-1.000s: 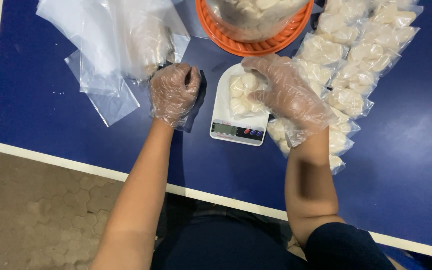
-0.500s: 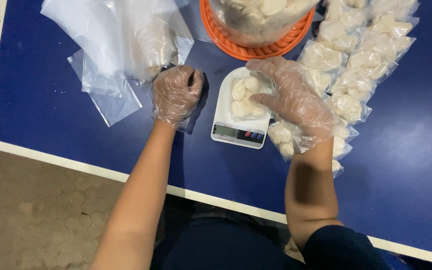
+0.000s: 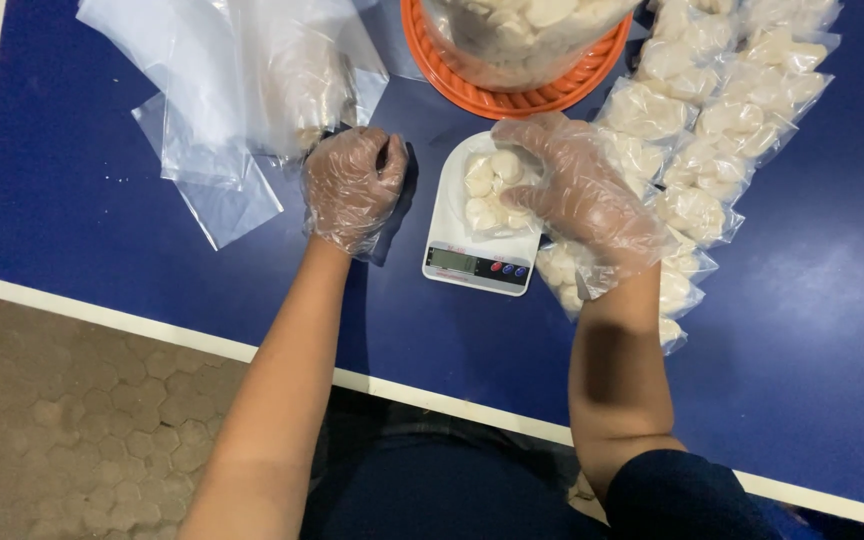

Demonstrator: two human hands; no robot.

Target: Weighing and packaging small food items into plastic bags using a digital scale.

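A small white digital kitchen scale [image 3: 480,262] stands on the blue table [image 3: 82,220]. A heap of pale white round pieces [image 3: 487,190] lies on its platform. My right hand [image 3: 582,195], in a clear plastic glove, curls over the right side of that heap, fingers on the pieces. My left hand [image 3: 352,185], also gloved, rests as a closed fist on the table just left of the scale. I see nothing in it.
A stack of empty clear plastic bags [image 3: 212,90] lies at the upper left. An orange round tray [image 3: 452,85] behind the scale holds a large clear bag of the same white pieces [image 3: 522,30]. Several filled small bags [image 3: 712,150] lie in rows at the right.
My right hand's fingers, spread flat half a second ago, have curled back over the heap on the scale. My left fist has stayed put.
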